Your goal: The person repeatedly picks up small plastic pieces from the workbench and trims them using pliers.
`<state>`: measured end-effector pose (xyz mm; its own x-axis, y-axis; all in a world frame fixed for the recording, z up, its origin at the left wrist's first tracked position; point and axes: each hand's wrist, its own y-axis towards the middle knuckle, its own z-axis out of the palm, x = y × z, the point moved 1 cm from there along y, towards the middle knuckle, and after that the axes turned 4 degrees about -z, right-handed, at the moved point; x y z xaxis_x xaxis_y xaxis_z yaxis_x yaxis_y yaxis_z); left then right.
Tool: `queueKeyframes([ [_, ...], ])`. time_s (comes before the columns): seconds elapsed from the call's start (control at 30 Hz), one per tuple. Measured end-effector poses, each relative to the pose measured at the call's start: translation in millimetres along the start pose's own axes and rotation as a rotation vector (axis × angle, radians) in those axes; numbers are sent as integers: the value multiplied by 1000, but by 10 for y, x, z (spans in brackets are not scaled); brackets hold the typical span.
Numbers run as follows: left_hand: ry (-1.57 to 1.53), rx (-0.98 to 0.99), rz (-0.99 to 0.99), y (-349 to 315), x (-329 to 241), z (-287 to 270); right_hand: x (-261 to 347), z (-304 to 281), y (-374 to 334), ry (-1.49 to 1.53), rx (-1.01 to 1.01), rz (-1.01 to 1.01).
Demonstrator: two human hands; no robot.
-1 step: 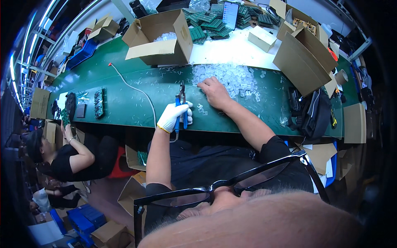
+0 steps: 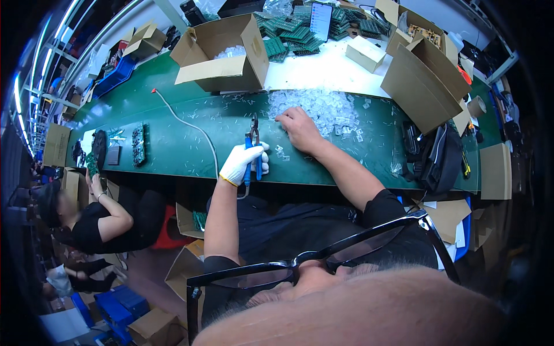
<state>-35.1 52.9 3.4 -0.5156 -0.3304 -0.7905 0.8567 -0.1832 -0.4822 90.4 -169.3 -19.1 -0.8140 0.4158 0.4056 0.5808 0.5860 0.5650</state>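
Observation:
In a white glove, my left hand is closed round the blue handles of a pair of cutting pliers, whose dark jaws point away from me. My bare right hand rests at the near left edge of a heap of small clear plastic pieces. Its fingers are curled and drawn together; whatever is between the fingertips is too small to make out. Between the two hands, a few loose clear pieces lie on the green table mat. Thin clear offcuts are scattered around the pliers and to their left.
An open cardboard box with clear pieces stands behind, another box at right. Green circuit boards and a phone are at the back. A grey cable crosses the mat. A co-worker sits at left.

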Motion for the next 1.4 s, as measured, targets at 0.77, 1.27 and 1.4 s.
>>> queueKeyframes([
  [0.77,574,-16,-121,-105,-300,484,-78,-56,-78,1343,-227,636],
  [1.27,385,-151,-6,-16,-69,322,-117,7,-126,1332,-180,650],
  [1.4,10,-26,45,66,-11,74,-97,-48,-128,790,-9,419],
])
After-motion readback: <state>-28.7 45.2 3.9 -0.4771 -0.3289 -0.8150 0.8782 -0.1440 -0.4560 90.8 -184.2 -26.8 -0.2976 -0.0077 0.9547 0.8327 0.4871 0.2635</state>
